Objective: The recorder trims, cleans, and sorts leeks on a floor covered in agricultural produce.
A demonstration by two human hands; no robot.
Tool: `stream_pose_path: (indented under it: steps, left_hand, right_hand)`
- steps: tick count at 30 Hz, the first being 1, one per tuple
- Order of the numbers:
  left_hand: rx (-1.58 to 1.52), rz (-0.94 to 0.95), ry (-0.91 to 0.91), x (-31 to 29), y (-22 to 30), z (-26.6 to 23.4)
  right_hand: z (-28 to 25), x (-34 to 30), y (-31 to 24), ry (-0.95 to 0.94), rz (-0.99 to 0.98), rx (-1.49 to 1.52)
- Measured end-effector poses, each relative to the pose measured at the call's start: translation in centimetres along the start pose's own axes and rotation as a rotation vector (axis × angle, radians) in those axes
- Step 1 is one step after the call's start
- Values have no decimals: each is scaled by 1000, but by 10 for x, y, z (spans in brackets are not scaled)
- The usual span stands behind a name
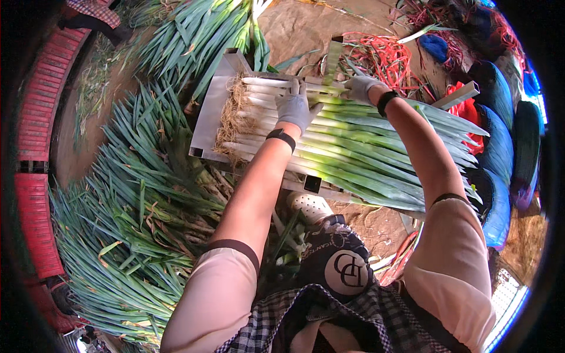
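A row of leeks (353,143) lies side by side on a metal frame stand (210,112), with roots to the left and green leaves to the right. My left hand (296,107), in a grey glove, rests on the white stalks, fingers stretched out and thumb apart. At the far edge of the row, my right hand (360,90), also gloved, has its fingers bent round a leek where white turns to green. Its fingertips are partly hidden. Black bands circle both wrists.
A large heap of leeks (129,217) covers the ground at left, with another pile (200,38) beyond the stand. Red straps (382,59) lie tangled at the far side. Blue wrapped bundles (493,147) stand at right. A metal bar (456,96) juts out near the leaf tips.
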State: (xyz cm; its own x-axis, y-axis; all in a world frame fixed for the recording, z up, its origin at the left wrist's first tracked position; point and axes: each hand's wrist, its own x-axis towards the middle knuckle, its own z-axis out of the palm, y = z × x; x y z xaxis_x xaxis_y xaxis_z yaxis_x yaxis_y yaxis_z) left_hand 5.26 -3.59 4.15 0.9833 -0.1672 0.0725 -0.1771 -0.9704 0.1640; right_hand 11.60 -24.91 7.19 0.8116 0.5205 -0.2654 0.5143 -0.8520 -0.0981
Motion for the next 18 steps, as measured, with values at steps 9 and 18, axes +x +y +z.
stream_pose_path:
  steps: [9,18]
  left_hand:
    - [211,-49,70,-17,-11,4]
    - [41,-88,-173,-19,-33,-3]
  right_hand:
    - [35,32,-15,-96,75,-126]
    - [-17,-30,-11,-149,213,-3]
